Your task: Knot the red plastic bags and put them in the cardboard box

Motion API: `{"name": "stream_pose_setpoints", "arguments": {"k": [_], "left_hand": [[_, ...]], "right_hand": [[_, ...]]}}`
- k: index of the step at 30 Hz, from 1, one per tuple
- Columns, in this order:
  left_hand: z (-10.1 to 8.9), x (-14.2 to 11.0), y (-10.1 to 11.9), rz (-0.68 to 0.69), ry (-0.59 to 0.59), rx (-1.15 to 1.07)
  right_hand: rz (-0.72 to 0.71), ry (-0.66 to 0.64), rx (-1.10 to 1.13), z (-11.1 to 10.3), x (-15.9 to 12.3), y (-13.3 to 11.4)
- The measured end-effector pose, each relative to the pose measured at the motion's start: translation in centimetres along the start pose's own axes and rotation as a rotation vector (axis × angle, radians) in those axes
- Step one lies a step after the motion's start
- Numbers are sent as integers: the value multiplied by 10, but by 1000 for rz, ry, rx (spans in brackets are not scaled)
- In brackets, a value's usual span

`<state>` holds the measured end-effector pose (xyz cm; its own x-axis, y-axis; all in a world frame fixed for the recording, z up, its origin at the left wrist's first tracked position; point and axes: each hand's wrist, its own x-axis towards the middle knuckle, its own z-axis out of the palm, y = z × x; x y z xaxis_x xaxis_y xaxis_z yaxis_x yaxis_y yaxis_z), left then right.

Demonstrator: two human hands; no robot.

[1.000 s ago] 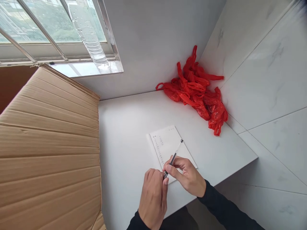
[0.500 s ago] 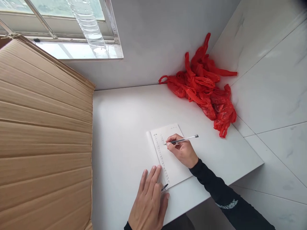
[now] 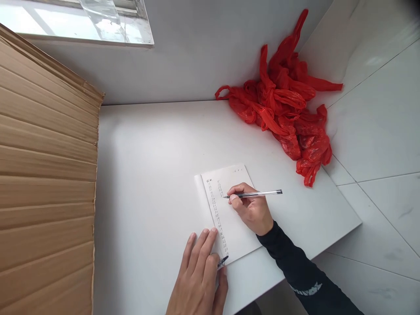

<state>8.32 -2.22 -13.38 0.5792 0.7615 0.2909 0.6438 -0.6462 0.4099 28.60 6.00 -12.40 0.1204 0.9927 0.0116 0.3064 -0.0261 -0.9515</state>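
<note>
A small white notepad [image 3: 231, 218] with columns of handwriting lies on the white table [image 3: 147, 183]. My right hand [image 3: 251, 210] grips a clear ballpoint pen [image 3: 259, 193], its tip touching the upper part of the page. My left hand [image 3: 198, 275] lies on the table at the notepad's lower left corner, fingers stretched forward. The dark pen cap [image 3: 222, 261] is pinched between its thumb and fingers.
A large corrugated cardboard sheet [image 3: 46, 197] stands along the left side. A heap of red plastic bags [image 3: 288, 105] fills the far right corner against the tiled wall. A window sill [image 3: 82, 30] with a clear plastic bottle is at the top left.
The pen was uncapped between both hands. My right hand then moved up the page with the pen, and my left hand settled flat by the pad with the cap. The view tilted downward.
</note>
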Motion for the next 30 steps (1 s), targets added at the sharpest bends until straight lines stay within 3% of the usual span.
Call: {"name": "stream_pose_setpoints", "arguments": {"k": [30], "left_hand": [[0,3,2,-20,-7,-4]], "right_hand": [[-23,-21,-32,0,2,0]]}}
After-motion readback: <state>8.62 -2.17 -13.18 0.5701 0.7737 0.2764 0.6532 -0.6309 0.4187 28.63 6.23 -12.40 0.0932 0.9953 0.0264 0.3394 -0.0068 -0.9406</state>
